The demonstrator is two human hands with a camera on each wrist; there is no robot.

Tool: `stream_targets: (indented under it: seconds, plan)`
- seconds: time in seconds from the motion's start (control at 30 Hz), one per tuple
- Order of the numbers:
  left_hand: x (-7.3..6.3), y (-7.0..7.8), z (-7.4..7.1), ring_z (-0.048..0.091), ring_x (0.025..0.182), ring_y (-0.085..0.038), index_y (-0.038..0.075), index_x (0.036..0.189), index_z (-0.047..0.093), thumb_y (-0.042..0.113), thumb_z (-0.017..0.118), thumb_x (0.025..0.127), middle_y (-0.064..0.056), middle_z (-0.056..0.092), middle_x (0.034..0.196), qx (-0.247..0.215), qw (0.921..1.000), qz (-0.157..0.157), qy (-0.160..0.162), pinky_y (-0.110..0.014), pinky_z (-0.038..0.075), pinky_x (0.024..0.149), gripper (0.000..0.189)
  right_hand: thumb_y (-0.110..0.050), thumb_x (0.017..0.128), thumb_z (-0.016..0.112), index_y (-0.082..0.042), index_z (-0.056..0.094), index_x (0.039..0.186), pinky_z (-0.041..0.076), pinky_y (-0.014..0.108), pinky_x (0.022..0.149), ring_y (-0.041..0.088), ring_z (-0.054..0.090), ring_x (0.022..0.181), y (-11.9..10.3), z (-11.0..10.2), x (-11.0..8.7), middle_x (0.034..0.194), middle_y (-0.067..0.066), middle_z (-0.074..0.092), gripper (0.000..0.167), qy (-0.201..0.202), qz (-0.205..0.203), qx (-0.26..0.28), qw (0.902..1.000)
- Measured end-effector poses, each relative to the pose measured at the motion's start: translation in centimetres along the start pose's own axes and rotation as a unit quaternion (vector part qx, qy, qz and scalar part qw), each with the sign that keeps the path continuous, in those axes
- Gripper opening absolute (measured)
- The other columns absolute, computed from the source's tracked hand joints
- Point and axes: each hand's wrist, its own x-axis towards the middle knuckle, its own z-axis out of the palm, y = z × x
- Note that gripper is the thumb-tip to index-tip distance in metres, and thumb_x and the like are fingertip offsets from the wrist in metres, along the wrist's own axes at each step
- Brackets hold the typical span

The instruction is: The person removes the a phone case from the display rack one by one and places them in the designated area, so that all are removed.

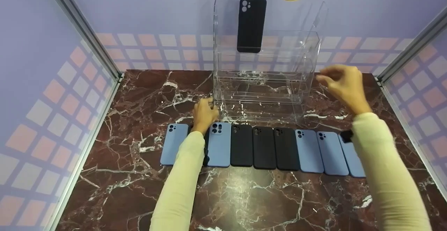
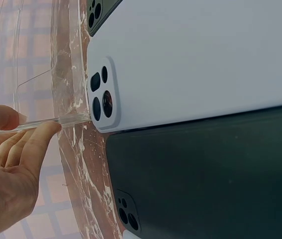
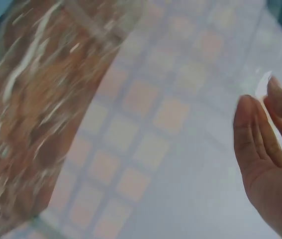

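Observation:
A clear acrylic display rack (image 1: 215,49) with stepped tiers stands at the back of the table. My left hand (image 1: 204,114) grips the lower front edge of its left side panel, thumb on one face and fingers on the other, as the left wrist view shows. One black phone case (image 1: 252,24) leans upright on the rack's top tier. My right hand (image 1: 345,84) is raised beside the rack's right side, fingers loosely bent and nothing visible between them. Just below my left hand lie a light blue phone case (image 2: 190,64) and a dark one (image 2: 200,174).
In front of the rack, several black cases (image 1: 241,147) and blue cases (image 1: 310,154) lie side by side in a row. My right sleeve covers part of the rightmost blue case (image 1: 352,157). Tiled-pattern walls (image 1: 146,45) enclose the dark red marbled table (image 1: 139,119).

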Motion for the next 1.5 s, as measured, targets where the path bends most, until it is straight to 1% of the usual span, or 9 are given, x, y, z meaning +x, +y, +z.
stream_targets:
  seconds: [0.23,0.47,0.67,0.83,0.97,1.1,1.33,1.4,1.5]
  plan:
    - [0.2,-0.2,-0.2,0.069,0.105,-0.030,0.008,0.128,0.070,0.009,0.064,0.091,-0.010,0.075,0.113,0.001,1.0000,0.003,0.002,-0.046,0.051,0.091,0.038,-0.014,0.092,0.075,0.003,0.074,0.108,0.053,0.016,0.072,0.005,0.066,0.077,-3.9,3.6,2.7,0.102,0.019,0.074,0.024,0.057,-0.003,0.094,0.9940]
    - [0.2,-0.1,-0.2,0.069,0.098,-0.030,0.008,0.118,0.075,0.007,0.062,0.090,-0.008,0.077,0.107,0.002,1.0000,-0.007,-0.001,-0.046,0.050,0.090,0.031,-0.004,0.094,0.069,0.006,0.072,0.108,0.056,0.022,0.068,0.013,0.067,0.072,-6.7,6.9,4.9,0.086,0.005,0.072,0.017,0.077,0.053,0.225,0.9699]
    - [0.1,0.1,-0.4,0.068,0.107,-0.033,0.008,0.129,0.070,0.009,0.065,0.091,-0.010,0.074,0.116,0.010,0.9999,-0.013,-0.002,-0.047,0.049,0.094,0.038,-0.005,0.094,0.071,0.003,0.074,0.109,0.058,0.027,0.071,0.016,0.069,0.073,-8.8,9.3,6.9,0.089,0.008,0.073,0.018,0.091,0.079,0.247,0.9614]
    - [0.1,0.3,-0.6,0.066,0.113,-0.035,0.007,0.135,0.065,0.011,0.065,0.092,-0.012,0.069,0.127,0.019,0.9997,-0.014,-0.002,-0.047,0.049,0.096,0.044,-0.003,0.093,0.071,0.005,0.073,0.111,0.058,0.027,0.069,0.022,0.071,0.078,-10.3,10.8,8.5,0.096,0.015,0.074,0.020,0.096,0.104,0.293,0.9455]
    - [0.1,0.2,-0.7,0.066,0.113,-0.033,0.008,0.134,0.066,0.011,0.065,0.092,-0.010,0.072,0.122,0.013,0.9998,-0.016,0.001,-0.047,0.049,0.096,0.042,-0.003,0.093,0.071,0.007,0.072,0.114,0.058,0.026,0.066,0.023,0.071,0.077,-11.1,11.7,9.4,0.103,0.018,0.074,0.024,0.081,0.121,0.314,0.9383]
    - [0.1,0.1,-0.7,0.067,0.111,-0.031,0.009,0.131,0.069,0.010,0.064,0.093,-0.008,0.074,0.116,0.004,0.9999,-0.016,0.002,-0.046,0.049,0.096,0.039,-0.004,0.092,0.072,0.008,0.071,0.114,0.057,0.025,0.061,0.020,0.069,0.069,-11.4,12.5,10.1,0.096,0.015,0.072,0.025,0.076,0.132,0.330,0.9315]
    - [0.0,0.1,-0.3,0.067,0.111,-0.033,0.011,0.133,0.068,0.011,0.066,0.092,-0.009,0.072,0.122,0.015,0.9996,-0.022,0.007,-0.046,0.049,0.095,0.041,-0.002,0.091,0.072,0.007,0.069,0.118,0.057,0.027,0.057,0.016,0.066,0.059,-11.2,13.1,11.0,0.094,0.013,0.069,0.028,0.067,0.180,0.396,0.8981]
    - [0.0,0.1,-0.1,0.067,0.111,-0.034,0.010,0.133,0.068,0.012,0.067,0.092,-0.009,0.071,0.123,0.019,0.9996,-0.020,0.010,-0.046,0.050,0.094,0.041,-0.001,0.091,0.072,0.007,0.068,0.119,0.057,0.027,0.055,0.016,0.066,0.057,-11.1,13.2,11.1,0.096,0.014,0.068,0.029,0.067,0.186,0.402,0.8942]
    - [-0.1,0.1,0.2,0.068,0.108,-0.034,0.009,0.132,0.068,0.012,0.069,0.091,-0.010,0.072,0.122,0.020,0.9996,-0.017,0.014,-0.046,0.050,0.093,0.041,-0.004,0.092,0.072,0.006,0.069,0.119,0.054,0.024,0.051,0.014,0.065,0.054,-11.0,13.4,11.3,0.100,0.014,0.069,0.029,0.066,0.190,0.387,0.8998]
